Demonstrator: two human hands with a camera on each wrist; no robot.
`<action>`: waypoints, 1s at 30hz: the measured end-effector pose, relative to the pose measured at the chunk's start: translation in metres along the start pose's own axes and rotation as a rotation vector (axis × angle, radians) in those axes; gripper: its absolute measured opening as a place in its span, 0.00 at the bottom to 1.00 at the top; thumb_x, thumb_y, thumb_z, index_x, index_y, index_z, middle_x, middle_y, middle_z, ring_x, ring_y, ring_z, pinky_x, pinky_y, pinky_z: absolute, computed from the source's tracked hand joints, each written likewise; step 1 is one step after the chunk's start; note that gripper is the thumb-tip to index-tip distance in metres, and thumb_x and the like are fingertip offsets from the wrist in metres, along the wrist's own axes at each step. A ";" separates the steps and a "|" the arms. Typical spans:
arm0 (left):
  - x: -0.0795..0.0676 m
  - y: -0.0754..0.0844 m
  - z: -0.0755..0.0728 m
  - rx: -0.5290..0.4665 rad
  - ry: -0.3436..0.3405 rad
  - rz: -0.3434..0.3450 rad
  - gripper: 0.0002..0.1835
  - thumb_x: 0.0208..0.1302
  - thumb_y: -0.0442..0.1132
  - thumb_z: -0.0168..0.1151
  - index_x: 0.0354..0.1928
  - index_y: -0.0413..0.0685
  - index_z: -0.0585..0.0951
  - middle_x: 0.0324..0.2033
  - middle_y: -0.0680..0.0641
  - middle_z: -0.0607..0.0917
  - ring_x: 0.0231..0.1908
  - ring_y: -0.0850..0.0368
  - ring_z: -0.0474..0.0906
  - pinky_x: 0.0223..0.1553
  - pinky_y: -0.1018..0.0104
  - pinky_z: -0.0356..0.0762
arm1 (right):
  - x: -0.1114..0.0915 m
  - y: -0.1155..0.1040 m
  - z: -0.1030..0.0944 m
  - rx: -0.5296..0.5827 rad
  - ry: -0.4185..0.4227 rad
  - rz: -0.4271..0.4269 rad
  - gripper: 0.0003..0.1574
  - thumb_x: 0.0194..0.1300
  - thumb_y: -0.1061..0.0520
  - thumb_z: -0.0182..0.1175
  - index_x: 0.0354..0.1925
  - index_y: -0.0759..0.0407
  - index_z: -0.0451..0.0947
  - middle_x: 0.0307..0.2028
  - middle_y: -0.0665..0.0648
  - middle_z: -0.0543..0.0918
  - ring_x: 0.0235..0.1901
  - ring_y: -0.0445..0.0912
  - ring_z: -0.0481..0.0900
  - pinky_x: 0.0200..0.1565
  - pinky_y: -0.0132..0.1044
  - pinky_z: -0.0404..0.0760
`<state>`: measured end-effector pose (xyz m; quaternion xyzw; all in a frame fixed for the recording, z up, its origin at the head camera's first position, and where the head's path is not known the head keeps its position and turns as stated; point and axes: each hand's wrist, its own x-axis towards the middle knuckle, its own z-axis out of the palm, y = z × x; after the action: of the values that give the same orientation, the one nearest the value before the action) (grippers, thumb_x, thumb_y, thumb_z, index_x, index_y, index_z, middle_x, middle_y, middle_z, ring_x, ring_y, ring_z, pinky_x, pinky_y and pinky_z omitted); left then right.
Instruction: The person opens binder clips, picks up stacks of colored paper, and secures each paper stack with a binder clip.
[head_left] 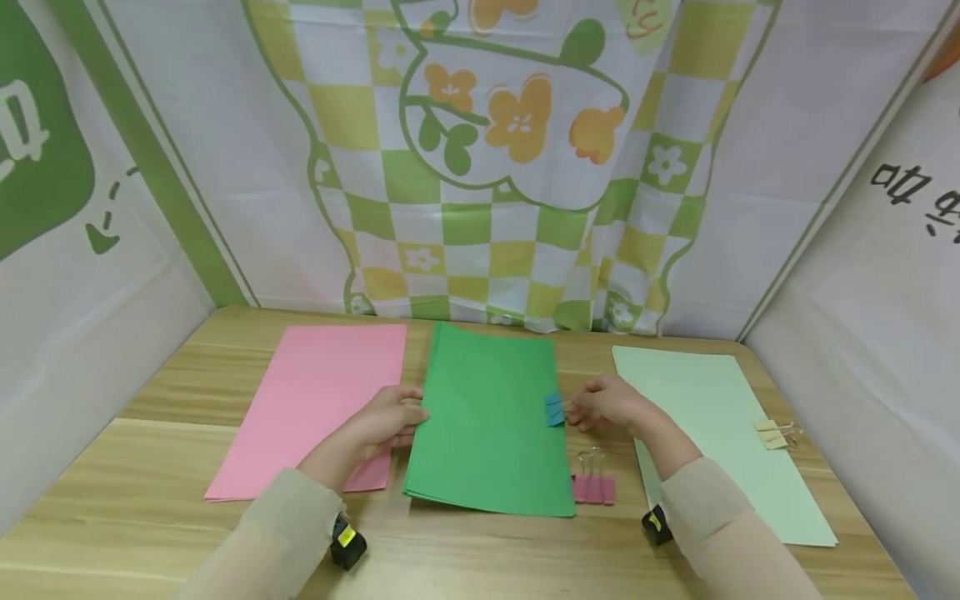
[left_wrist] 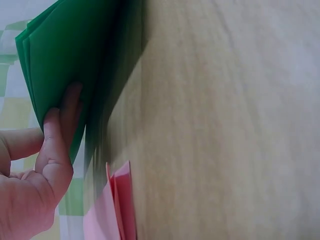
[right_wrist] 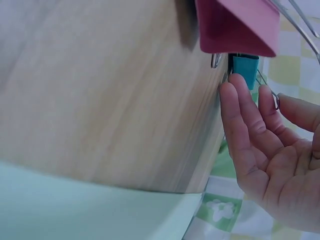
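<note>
A stack of green paper (head_left: pixel 491 425) lies in the middle of the table. My left hand (head_left: pixel 386 417) pinches its left edge, thumb on one face and fingers on the other, and that edge is raised in the left wrist view. On the stack's right edge sits a blue binder clip (head_left: pixel 554 411). My right hand (head_left: pixel 611 402) pinches a wire handle (right_wrist: pixel 275 100) of this clip between thumb and a fingertip, the other fingers extended beside it. Just below the right hand, a pink binder clip (head_left: pixel 594 489) stands on the table near the green stack's lower right corner.
Pink paper (head_left: pixel 330 383) lies to the left, partly under my left forearm. At the right, pale green paper (head_left: pixel 705 417) carries a yellow binder clip (head_left: pixel 771 434) on its right edge. A patterned cloth (head_left: pixel 465 225) hangs behind the wooden table (head_left: pixel 97 500).
</note>
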<state>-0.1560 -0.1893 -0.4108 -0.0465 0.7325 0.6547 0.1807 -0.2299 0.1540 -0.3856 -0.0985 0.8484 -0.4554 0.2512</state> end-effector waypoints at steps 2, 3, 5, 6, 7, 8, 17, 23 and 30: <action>0.002 0.001 0.002 0.014 0.003 -0.009 0.28 0.74 0.29 0.48 0.72 0.28 0.57 0.54 0.34 0.81 0.45 0.56 0.84 0.49 0.59 0.84 | 0.001 0.002 -0.002 -0.011 0.012 0.012 0.17 0.76 0.61 0.48 0.48 0.74 0.78 0.38 0.65 0.88 0.31 0.45 0.86 0.33 0.34 0.82; 0.003 0.002 0.003 0.020 0.003 -0.012 0.29 0.74 0.29 0.48 0.72 0.27 0.57 0.53 0.35 0.81 0.44 0.56 0.83 0.49 0.59 0.84 | 0.001 0.003 -0.004 -0.015 0.019 0.017 0.17 0.76 0.60 0.49 0.48 0.74 0.78 0.38 0.65 0.88 0.31 0.44 0.86 0.32 0.33 0.80; 0.005 0.003 0.006 0.022 0.003 -0.019 0.29 0.73 0.30 0.48 0.72 0.28 0.57 0.52 0.36 0.82 0.44 0.57 0.83 0.49 0.60 0.84 | 0.001 0.005 -0.006 -0.011 0.032 0.025 0.17 0.76 0.60 0.49 0.48 0.73 0.78 0.38 0.64 0.89 0.30 0.43 0.86 0.31 0.32 0.79; 0.006 0.003 0.007 0.020 0.007 -0.022 0.28 0.73 0.30 0.49 0.72 0.28 0.58 0.51 0.37 0.82 0.43 0.57 0.84 0.48 0.60 0.84 | 0.001 0.005 -0.007 -0.012 0.037 0.028 0.17 0.76 0.60 0.49 0.48 0.73 0.78 0.38 0.63 0.89 0.30 0.43 0.86 0.31 0.32 0.78; 0.007 0.004 0.009 0.017 0.011 -0.025 0.28 0.73 0.30 0.49 0.71 0.29 0.59 0.50 0.38 0.83 0.42 0.57 0.84 0.48 0.60 0.85 | 0.001 0.006 -0.008 -0.011 0.041 0.030 0.17 0.76 0.60 0.49 0.49 0.74 0.78 0.38 0.63 0.89 0.30 0.42 0.86 0.31 0.32 0.78; 0.008 0.004 0.010 0.019 0.009 -0.025 0.27 0.73 0.30 0.49 0.71 0.29 0.60 0.49 0.38 0.84 0.42 0.57 0.84 0.47 0.61 0.85 | 0.002 0.007 -0.009 -0.005 0.045 0.032 0.17 0.76 0.60 0.49 0.49 0.74 0.78 0.38 0.63 0.89 0.29 0.42 0.86 0.30 0.32 0.78; 0.008 0.005 0.011 0.061 0.053 -0.049 0.26 0.73 0.32 0.52 0.69 0.30 0.64 0.49 0.38 0.81 0.41 0.57 0.81 0.45 0.63 0.85 | -0.003 0.009 -0.017 0.003 0.046 0.021 0.21 0.76 0.58 0.50 0.53 0.76 0.77 0.37 0.62 0.89 0.30 0.42 0.87 0.31 0.32 0.83; 0.000 0.010 -0.001 0.125 0.059 -0.014 0.24 0.73 0.34 0.51 0.67 0.33 0.68 0.49 0.36 0.81 0.37 0.56 0.81 0.41 0.68 0.84 | -0.016 0.009 -0.025 -0.045 0.078 -0.018 0.24 0.75 0.57 0.51 0.56 0.77 0.76 0.41 0.67 0.88 0.37 0.49 0.89 0.43 0.40 0.87; -0.014 0.020 -0.012 0.357 0.047 0.091 0.23 0.72 0.35 0.53 0.65 0.32 0.70 0.52 0.32 0.83 0.46 0.46 0.86 0.44 0.58 0.83 | -0.037 0.005 -0.036 -0.194 0.128 -0.081 0.23 0.76 0.54 0.50 0.53 0.74 0.78 0.42 0.67 0.87 0.40 0.56 0.88 0.48 0.52 0.82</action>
<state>-0.1516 -0.2008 -0.3864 0.0043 0.8424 0.5204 0.1393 -0.2168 0.1974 -0.3613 -0.1274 0.8980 -0.3865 0.1673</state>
